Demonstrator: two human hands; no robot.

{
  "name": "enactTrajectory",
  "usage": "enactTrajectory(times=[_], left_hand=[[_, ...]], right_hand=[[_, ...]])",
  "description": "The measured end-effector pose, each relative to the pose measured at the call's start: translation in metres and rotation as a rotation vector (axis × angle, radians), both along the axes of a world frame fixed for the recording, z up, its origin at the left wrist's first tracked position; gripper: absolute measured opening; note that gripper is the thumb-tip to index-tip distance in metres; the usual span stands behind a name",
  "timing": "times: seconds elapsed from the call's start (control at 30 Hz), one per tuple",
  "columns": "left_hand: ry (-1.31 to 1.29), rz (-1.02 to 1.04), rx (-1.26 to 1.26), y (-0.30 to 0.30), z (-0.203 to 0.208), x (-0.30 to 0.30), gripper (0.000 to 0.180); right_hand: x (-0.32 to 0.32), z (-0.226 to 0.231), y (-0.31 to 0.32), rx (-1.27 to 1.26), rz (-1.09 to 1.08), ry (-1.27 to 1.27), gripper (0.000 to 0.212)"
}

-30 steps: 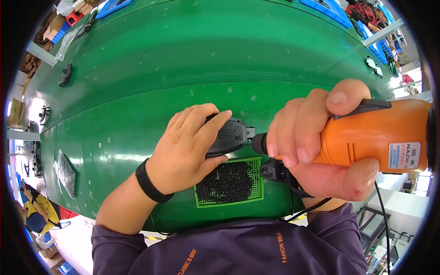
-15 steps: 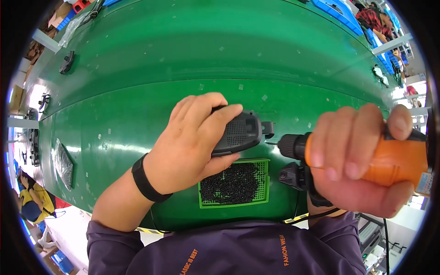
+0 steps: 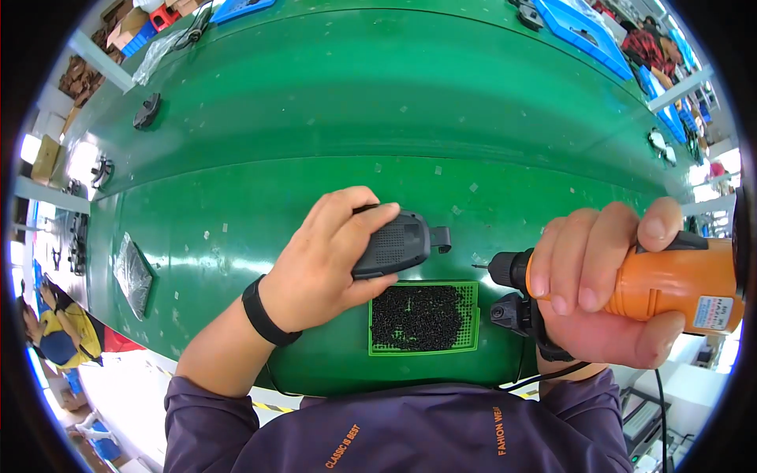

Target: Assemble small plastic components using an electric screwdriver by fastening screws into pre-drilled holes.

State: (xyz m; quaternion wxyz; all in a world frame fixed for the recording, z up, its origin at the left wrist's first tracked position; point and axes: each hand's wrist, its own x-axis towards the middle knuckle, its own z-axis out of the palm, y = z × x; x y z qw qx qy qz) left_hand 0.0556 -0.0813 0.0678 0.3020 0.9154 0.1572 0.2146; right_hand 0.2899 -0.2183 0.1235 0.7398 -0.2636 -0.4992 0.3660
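My left hand (image 3: 323,256) grips a dark grey plastic housing (image 3: 400,244) with a perforated grille and a small hook-shaped clip at its right end. Its fingers wrap over the top, the thumb along the lower edge. An orange electric screwdriver (image 3: 662,276) lies in the closed fingers of my right hand (image 3: 603,276). Its thin bit points left towards the clip, with a gap between them. Just below the housing stands a green perforated basket (image 3: 471,340), holding many tiny black pieces (image 3: 418,318), probably screws. A small black device (image 3: 511,314) sits at my right wrist.
A plastic bag (image 3: 132,276) lies on the green table (image 3: 315,134) at left. Farther off are a dark part (image 3: 147,110) and a blue tray (image 3: 583,35). A black cable (image 3: 544,377) runs by my right forearm. Another person in yellow (image 3: 75,335) is at lower left.
The view has shifted, so the table appears lower and farther right. My left hand and the housing have moved left relative to the basket, widening the gap to the screwdriver bit. Both grips persist.
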Motion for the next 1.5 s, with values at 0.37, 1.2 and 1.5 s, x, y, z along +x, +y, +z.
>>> enactTrajectory(times=[0.37,1.2,1.5], left_hand=[[0.020,0.027,0.027,-0.008,-0.001,-0.003,0.073],[0.018,-0.011,0.024,-0.004,0.004,-0.003,0.072],[0.020,0.006,0.045,-0.006,0.006,-0.005,0.072]], right_hand=[[-0.032,0.006,0.026,-0.094,0.026,-0.008,0.070],[-0.039,0.000,0.037,-0.180,0.018,-0.132,0.068],[-0.052,0.009,0.033,-0.278,-0.090,-0.061,0.069]])
